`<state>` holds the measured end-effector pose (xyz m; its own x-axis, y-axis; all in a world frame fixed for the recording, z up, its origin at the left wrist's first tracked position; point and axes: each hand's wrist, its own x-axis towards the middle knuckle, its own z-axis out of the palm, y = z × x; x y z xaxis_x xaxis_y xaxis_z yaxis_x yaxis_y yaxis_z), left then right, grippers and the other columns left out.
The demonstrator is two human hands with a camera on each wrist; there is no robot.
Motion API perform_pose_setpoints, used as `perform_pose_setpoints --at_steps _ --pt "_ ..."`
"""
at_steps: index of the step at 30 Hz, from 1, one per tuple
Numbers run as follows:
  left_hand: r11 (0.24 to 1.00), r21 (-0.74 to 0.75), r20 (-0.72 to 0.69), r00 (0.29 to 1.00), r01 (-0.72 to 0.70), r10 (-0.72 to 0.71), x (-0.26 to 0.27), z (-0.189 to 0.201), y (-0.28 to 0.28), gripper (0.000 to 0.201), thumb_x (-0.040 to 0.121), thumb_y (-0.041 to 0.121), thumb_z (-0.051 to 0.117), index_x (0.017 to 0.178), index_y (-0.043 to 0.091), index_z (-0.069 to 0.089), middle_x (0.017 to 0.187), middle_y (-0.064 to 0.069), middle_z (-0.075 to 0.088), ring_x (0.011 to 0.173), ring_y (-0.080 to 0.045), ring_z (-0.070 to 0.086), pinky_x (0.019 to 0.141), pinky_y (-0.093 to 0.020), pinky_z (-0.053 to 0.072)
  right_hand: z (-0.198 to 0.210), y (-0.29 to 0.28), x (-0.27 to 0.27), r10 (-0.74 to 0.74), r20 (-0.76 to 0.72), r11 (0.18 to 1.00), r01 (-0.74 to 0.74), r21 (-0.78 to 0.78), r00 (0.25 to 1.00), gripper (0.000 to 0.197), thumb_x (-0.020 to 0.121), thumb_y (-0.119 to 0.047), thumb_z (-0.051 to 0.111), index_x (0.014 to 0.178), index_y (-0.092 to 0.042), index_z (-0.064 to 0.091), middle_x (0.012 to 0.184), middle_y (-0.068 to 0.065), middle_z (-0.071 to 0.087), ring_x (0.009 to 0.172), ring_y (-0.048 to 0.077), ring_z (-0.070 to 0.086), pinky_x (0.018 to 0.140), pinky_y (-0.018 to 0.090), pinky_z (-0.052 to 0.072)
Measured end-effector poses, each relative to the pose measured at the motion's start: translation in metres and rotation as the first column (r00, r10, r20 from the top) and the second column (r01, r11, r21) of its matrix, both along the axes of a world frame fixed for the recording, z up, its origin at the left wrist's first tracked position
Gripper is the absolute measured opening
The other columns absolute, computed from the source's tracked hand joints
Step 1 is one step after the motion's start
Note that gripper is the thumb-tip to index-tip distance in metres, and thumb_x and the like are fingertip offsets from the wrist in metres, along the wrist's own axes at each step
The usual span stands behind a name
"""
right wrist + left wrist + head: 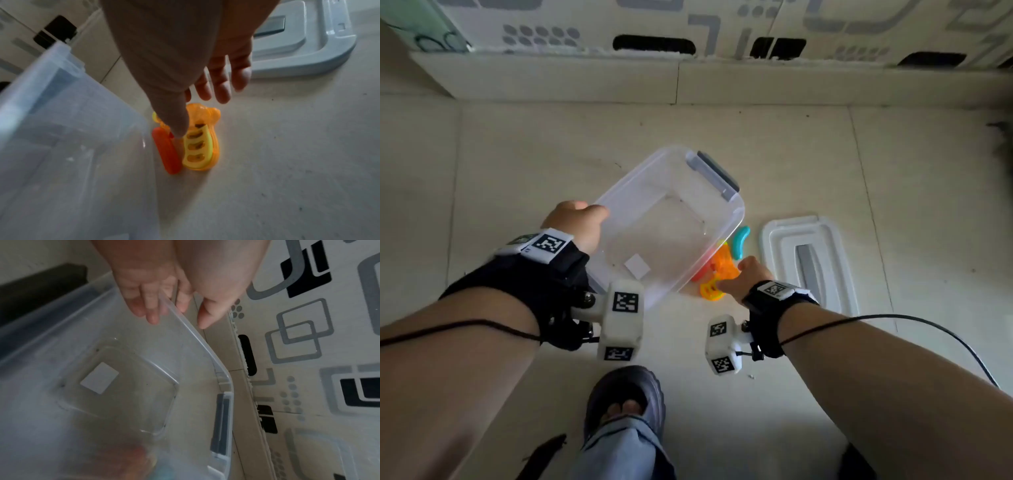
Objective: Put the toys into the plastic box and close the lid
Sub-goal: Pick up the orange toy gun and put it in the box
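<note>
The cluster of orange, yellow, red and teal plastic toys [722,263] lies on the floor, touching the right side of the clear plastic box [664,219], which is empty. The right hand [748,277], fingers spread loosely, reaches onto the toys without yet gripping them. The left hand [578,222] grips the box's left rim, holding it tilted. The pale rectangular lid [811,260] lies on the floor further right. Judging from this, no toy is packed yet, and closing is still ahead.

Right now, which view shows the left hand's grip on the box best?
Left wrist: the left hand grips the plastic box rim, fingers inside and thumb outside. The head view shows only knuckles at the rim; the right wrist view misses the grip.
</note>
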<state>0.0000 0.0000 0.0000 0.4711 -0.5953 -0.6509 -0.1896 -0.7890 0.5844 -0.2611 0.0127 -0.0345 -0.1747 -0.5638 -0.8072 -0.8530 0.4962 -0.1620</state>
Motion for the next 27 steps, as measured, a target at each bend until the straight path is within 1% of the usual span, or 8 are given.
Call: perform_pose_setpoints --at_steps 4,8,12,15,18,22,24,27 --pt "0.998 0.006 -0.062 0.996 -0.058 0.058 -0.009 0.007 -0.008 0.033 0.06 0.04 0.054 0.079 0.013 0.053 0.098 -0.011 0.056 0.094 -0.031 0.058 0.101 -0.052 0.047 -0.015 0.0 0.004 -0.081 -0.03 0.997 0.081 -0.01 0.996 0.072 0.071 -0.036 0.07 0.131 -0.01 0.041 0.124 0.011 0.055 0.11 0.029 0.057 0.078 0.032 0.043" --pt "0.999 0.005 -0.046 0.998 -0.045 0.046 -0.014 0.006 -0.005 0.036 0.062 0.038 0.051 0.093 0.02 0.051 0.1 -0.008 0.055 0.091 -0.025 0.052 0.102 -0.049 0.046 -0.028 0.002 0.007 -0.111 -0.022 0.993 0.111 -0.031 0.994 0.061 0.067 -0.036 0.07 0.117 -0.008 0.05 0.108 0.01 0.062 0.086 0.026 0.058 0.069 0.031 0.042" --pt "0.998 0.012 -0.053 0.997 -0.056 0.056 -0.015 0.011 -0.004 0.038 0.062 0.039 0.051 0.096 0.023 0.051 0.103 -0.006 0.055 0.094 -0.025 0.052 0.103 -0.049 0.045 -0.024 0.003 0.002 -0.217 0.075 0.975 0.22 -0.031 0.973 0.025 0.07 -0.028 0.07 0.082 -0.011 0.056 0.076 0.004 0.06 0.061 0.019 0.054 0.058 0.027 0.04" --pt "0.997 -0.002 -0.052 0.996 -0.073 0.072 -0.016 0.014 -0.001 0.038 0.062 0.04 0.052 0.096 0.023 0.05 0.103 -0.007 0.056 0.095 -0.025 0.053 0.103 -0.05 0.045 -0.014 0.002 -0.003 -0.287 0.125 0.954 0.295 -0.053 0.95 0.024 0.072 -0.028 0.068 0.063 -0.016 0.049 0.061 0.002 0.054 0.052 0.017 0.049 0.057 0.026 0.04" --pt "0.996 0.0 -0.054 0.995 -0.088 0.088 -0.019 0.021 0.001 0.031 0.064 0.039 0.05 0.086 0.019 0.054 0.101 -0.01 0.064 0.097 -0.029 0.059 0.101 -0.051 0.046 0.0 0.001 -0.012 -0.363 0.203 0.904 0.396 -0.162 0.91 0.02 0.071 -0.026 0.068 0.072 -0.014 0.052 0.062 0.0 0.053 0.055 0.019 0.05 0.051 0.025 0.036" --pt "0.996 -0.019 -0.034 0.995 -0.093 0.092 -0.019 0.022 0.004 0.043 0.063 0.043 0.048 0.092 0.013 0.063 0.111 -0.014 0.065 0.115 -0.033 0.062 0.099 -0.051 0.048 0.023 0.001 -0.021 -0.513 0.376 0.717 0.626 -0.307 0.772 0.035 0.06 -0.032 0.069 0.086 -0.012 0.056 0.07 0.003 0.057 0.061 0.023 0.052 0.056 0.027 0.041" --pt "0.995 -0.026 -0.034 0.995 -0.098 0.097 -0.02 0.023 0.004 0.027 0.062 0.04 0.047 0.068 0.014 0.053 0.099 -0.015 0.061 0.112 -0.039 0.062 0.096 -0.054 0.049 0.037 -0.001 -0.02 -0.558 0.474 0.632 0.719 -0.289 0.681 0.047 0.053 -0.034 0.066 0.09 -0.008 0.058 0.077 0.008 0.059 0.063 0.023 0.052 0.058 0.031 0.043" --pt "0.995 -0.001 -0.076 0.992 -0.1 0.099 -0.023 0.03 0.004 0.022 0.062 0.036 0.048 0.062 0.014 0.048 0.095 -0.015 0.057 0.114 -0.039 0.061 0.098 -0.053 0.048 0.058 -0.009 -0.013 -0.56 0.581 0.611 0.768 -0.192 0.591 0.031 0.068 -0.022 0.068 0.092 -0.007 0.057 0.077 0.009 0.057 0.061 0.02 0.05 0.051 0.026 0.039"
